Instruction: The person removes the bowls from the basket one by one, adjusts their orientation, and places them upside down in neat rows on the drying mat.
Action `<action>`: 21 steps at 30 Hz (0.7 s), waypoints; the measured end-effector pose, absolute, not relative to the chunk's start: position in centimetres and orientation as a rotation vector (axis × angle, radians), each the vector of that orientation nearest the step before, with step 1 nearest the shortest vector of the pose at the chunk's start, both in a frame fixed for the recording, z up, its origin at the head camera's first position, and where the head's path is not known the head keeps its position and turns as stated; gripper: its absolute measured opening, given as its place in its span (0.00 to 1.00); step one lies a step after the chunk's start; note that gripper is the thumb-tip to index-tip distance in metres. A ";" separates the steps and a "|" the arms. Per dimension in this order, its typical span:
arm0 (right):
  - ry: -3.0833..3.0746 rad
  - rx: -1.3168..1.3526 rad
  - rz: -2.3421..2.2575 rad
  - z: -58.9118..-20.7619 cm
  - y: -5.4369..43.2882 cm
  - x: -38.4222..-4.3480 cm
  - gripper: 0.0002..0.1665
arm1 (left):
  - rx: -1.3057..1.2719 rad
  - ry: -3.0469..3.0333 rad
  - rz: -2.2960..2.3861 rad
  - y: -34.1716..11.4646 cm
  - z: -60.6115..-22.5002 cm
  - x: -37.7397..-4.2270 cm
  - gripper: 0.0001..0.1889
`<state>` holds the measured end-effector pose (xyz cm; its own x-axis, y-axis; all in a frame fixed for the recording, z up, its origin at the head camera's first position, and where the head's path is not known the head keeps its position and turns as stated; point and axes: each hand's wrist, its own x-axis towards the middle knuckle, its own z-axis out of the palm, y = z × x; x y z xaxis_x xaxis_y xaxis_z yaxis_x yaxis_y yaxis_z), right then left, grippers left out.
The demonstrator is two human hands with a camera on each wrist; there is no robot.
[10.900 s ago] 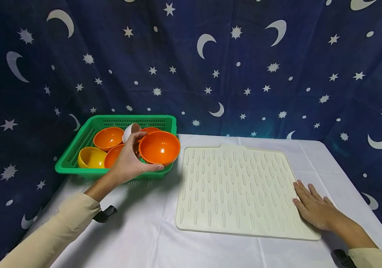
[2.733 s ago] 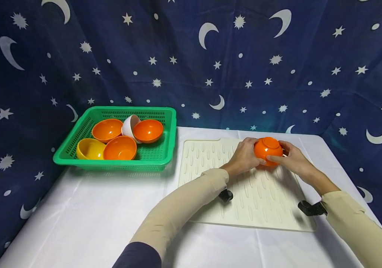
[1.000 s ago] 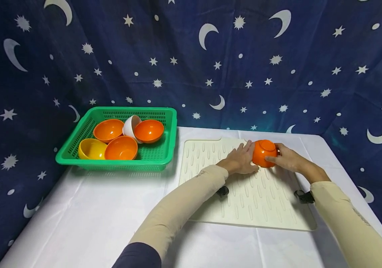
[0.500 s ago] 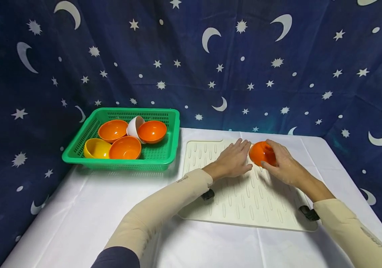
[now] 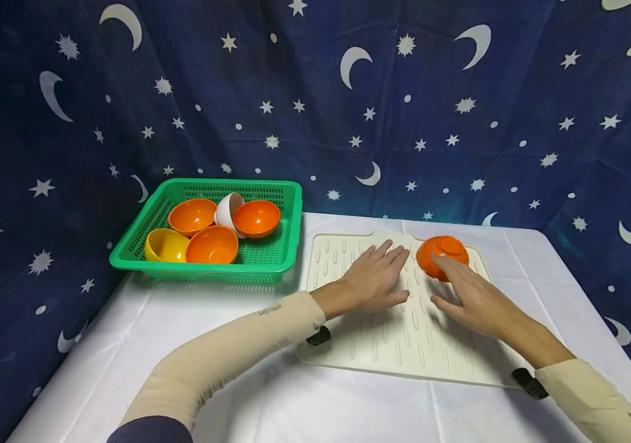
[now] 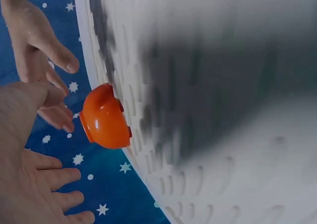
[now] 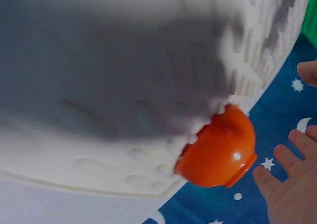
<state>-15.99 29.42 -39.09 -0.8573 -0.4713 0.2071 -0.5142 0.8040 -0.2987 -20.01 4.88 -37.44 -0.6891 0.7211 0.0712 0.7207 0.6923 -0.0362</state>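
An orange bowl (image 5: pixel 445 255) sits upside down on the cream ridged mat (image 5: pixel 371 351), near its far right corner. To its left, my left hand (image 5: pixel 371 283) hovers over the mat with fingers spread, holding nothing. My right hand (image 5: pixel 476 301) is in front of the bowl, and its loosely straight fingers overlap the bowl in the head view. Both wrist views show a gap between the orange bowl (image 7: pixel 220 149) and the hands.
At the left stands a green basket (image 5: pixel 199 269) holding several orange bowls (image 5: pixel 212 246), a yellow bowl (image 5: pixel 165 246) and a tilted white bowl (image 5: pixel 228 211). A white cloth (image 5: pixel 271 394) covers the table. A dark blue curtain (image 5: pixel 315 80) hangs behind.
Earlier my left hand lifted the orange bowl from the basket; then both hands held it upside down over the mat. Left let go first, then right, and both drew back.
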 end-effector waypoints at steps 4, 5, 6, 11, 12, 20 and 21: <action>-2.867 0.800 0.479 -39.5 30.4 -14.7 0.45 | -1.143 -2.804 -0.020 2.9 -37.8 -18.7 0.35; -2.877 0.787 0.475 -39.7 30.7 -14.4 0.45 | -1.119 -2.806 -0.040 2.4 -37.9 -18.3 0.34; -2.878 0.781 0.475 -39.9 30.9 -14.1 0.45 | -1.093 -2.810 -0.065 2.0 -37.9 -18.0 0.33; -2.889 0.731 0.489 -40.6 32.5 -13.0 0.46 | -1.035 -2.815 -0.147 -0.1 -38.4 -16.5 0.32; -2.883 0.727 0.490 -40.8 32.9 -12.9 0.45 | -1.039 -2.807 -0.145 -0.5 -38.5 -16.2 0.32; -2.903 0.621 0.335 -42.2 36.0 -12.5 0.34 | -1.078 -2.799 -0.111 -3.4 -39.4 -14.5 0.36; -2.922 0.586 0.336 -42.3 36.4 -12.5 0.34 | -1.078 -2.802 -0.106 -3.7 -39.5 -14.3 0.36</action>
